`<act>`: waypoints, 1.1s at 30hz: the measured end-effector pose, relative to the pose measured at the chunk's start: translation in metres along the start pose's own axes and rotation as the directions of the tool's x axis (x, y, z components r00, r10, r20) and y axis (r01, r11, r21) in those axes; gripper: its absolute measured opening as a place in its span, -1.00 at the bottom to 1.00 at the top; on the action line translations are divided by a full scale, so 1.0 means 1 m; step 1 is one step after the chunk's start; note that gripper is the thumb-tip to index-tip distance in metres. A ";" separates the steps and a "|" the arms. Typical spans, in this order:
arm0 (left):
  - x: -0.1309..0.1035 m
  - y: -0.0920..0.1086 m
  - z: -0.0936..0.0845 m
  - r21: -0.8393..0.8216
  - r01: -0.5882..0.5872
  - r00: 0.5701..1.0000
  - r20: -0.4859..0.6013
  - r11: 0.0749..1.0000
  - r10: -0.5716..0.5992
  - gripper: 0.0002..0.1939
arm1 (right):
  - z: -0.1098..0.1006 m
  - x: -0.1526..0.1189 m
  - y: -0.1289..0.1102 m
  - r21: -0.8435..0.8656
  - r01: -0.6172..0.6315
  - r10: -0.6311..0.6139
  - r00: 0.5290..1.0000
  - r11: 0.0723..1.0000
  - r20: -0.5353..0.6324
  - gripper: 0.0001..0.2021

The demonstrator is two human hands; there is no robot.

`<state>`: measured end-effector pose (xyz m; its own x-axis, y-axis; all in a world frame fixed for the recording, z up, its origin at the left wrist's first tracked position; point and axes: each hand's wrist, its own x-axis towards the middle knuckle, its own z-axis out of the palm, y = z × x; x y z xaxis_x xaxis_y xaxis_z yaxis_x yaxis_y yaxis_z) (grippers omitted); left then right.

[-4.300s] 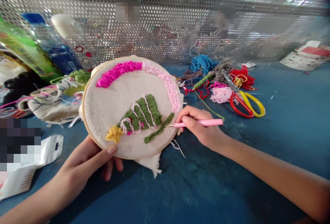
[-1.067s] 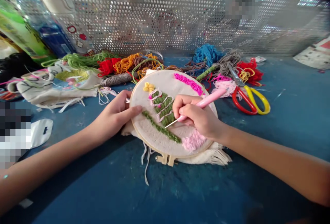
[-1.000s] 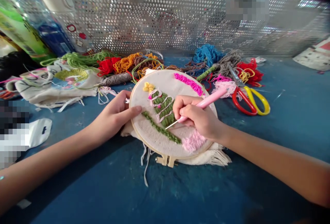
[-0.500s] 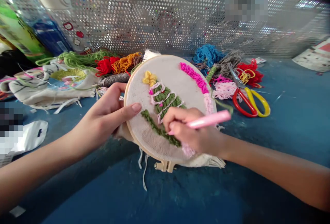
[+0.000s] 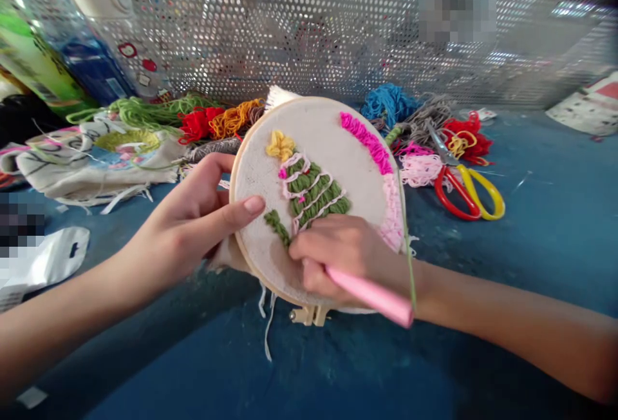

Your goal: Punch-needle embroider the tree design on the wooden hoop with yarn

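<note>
My left hand (image 5: 205, 210) grips the left rim of a round wooden embroidery hoop (image 5: 245, 254), its thumb lying on the cloth. Stretched in the hoop is pale fabric with a green yarn tree (image 5: 311, 185), a yellow star (image 5: 280, 145) and a pink border (image 5: 365, 140). My right hand (image 5: 350, 259) is closed around a pink punch needle (image 5: 374, 294) over the lower part of the fabric. Its tip is hidden behind my fingers. A strand of green yarn (image 5: 408, 233) runs down the hoop's right side to the handle end. Part of a short green yarn row (image 5: 277, 227) shows beside my fingers.
Red-and-yellow-handled scissors (image 5: 470, 194) lie to the right beside pink yarn (image 5: 421, 169). Blue yarn (image 5: 389, 104) and red yarn (image 5: 200, 124) sit behind the hoop. Another stitched cloth (image 5: 101, 169) and bottles (image 5: 91, 59) stand left, before a perforated metal panel (image 5: 309, 33).
My right hand has shifted slightly left and down, and the punch needle's handle end has swung downward. The green strand now hangs along the hoop's right side. The hoop has tilted slightly.
</note>
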<state>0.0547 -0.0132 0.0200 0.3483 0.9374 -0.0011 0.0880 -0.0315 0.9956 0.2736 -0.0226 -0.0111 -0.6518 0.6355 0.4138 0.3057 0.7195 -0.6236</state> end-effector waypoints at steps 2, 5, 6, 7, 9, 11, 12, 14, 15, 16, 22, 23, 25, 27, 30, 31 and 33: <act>-0.001 0.004 0.000 0.001 -0.034 0.999 0.015 0.999 0.034 -0.70 | 0.001 0.002 0.000 0.016 0.004 -0.004 1.000 1.000 -0.002 -0.88; 0.003 0.003 -0.005 0.029 -0.036 0.999 0.009 0.999 0.036 -0.68 | -0.003 0.002 0.008 0.397 -0.178 0.234 0.967 0.900 -0.097 -0.83; 0.005 0.001 -0.006 0.041 -0.021 1.000 0.001 0.999 0.021 -0.67 | -0.004 0.002 0.011 0.515 -0.202 0.312 0.940 0.833 -0.137 -0.81; 0.007 -0.001 -0.008 0.048 -0.006 1.000 -0.008 0.999 0.006 -0.66 | -0.006 0.002 0.015 0.600 -0.195 0.367 0.913 0.776 -0.178 -0.80; 0.010 -0.006 -0.011 0.044 0.023 1.000 -0.013 0.999 -0.022 -0.63 | -0.007 0.001 0.020 0.675 -0.179 0.409 0.891 0.716 -0.198 -0.79; 0.012 -0.009 -0.013 0.034 0.028 1.000 -0.014 0.999 -0.028 -0.62 | -0.008 0.000 0.022 0.662 -0.193 0.397 0.902 0.724 -0.171 -0.80; 0.012 -0.009 -0.013 0.033 0.026 1.000 -0.015 0.999 -0.025 -0.62 | -0.007 0.000 0.021 0.639 -0.203 0.385 0.909 0.742 -0.159 -0.80; 0.011 -0.009 -0.013 0.043 0.018 1.000 -0.021 0.999 -0.017 -0.64 | -0.006 0.000 0.018 0.569 -0.206 0.347 0.926 0.796 -0.149 -0.80; 0.009 -0.008 -0.012 0.046 0.011 1.000 -0.026 0.999 -0.010 -0.65 | -0.005 0.000 0.015 0.518 -0.204 0.313 0.940 0.831 -0.132 -0.81; 0.007 -0.006 -0.011 0.043 0.001 1.000 -0.027 0.999 0.000 -0.66 | -0.004 0.000 0.012 0.446 -0.194 0.268 0.957 0.874 -0.110 -0.82; -0.010 0.013 -0.001 0.055 -0.140 0.990 -0.010 0.989 0.141 -0.73 | 0.002 0.001 -0.003 0.017 0.008 -0.007 0.999 1.000 -0.032 -0.87; -0.010 0.014 -0.001 0.065 -0.150 0.989 -0.004 0.986 0.151 -0.74 | 0.001 0.001 -0.002 0.112 -0.037 0.043 0.998 0.993 -0.049 -0.86; -0.006 0.013 -0.004 0.067 -0.143 0.990 0.007 0.987 0.143 -0.75 | -0.003 0.001 0.004 0.389 -0.143 0.197 0.975 0.910 -0.102 -0.84; 0.002 0.008 -0.009 0.052 -0.118 0.993 0.019 0.992 0.117 -0.74 | -0.006 0.001 0.012 0.595 -0.164 0.319 0.933 0.787 -0.165 -0.80; 0.011 0.002 -0.015 0.038 -0.098 0.994 0.043 0.994 0.097 -0.70 | -0.006 0.000 0.021 0.633 -0.148 0.361 0.906 0.760 -0.221 -0.79; 0.012 0.002 -0.016 0.041 -0.097 0.994 0.048 0.994 0.095 -0.70 | -0.005 0.000 0.021 0.588 -0.152 0.340 0.913 0.795 -0.224 -0.79; 0.009 0.004 -0.015 0.053 -0.116 0.992 0.056 0.992 0.113 -0.71 | -0.001 -0.002 0.017 0.416 -0.141 0.243 0.949 0.898 -0.201 -0.80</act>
<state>0.0444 0.0007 0.0257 0.4077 0.9069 0.1064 0.0962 -0.1586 0.9827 0.2804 -0.0113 -0.0221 -0.4048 0.8340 0.3750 0.0775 0.4399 -0.8947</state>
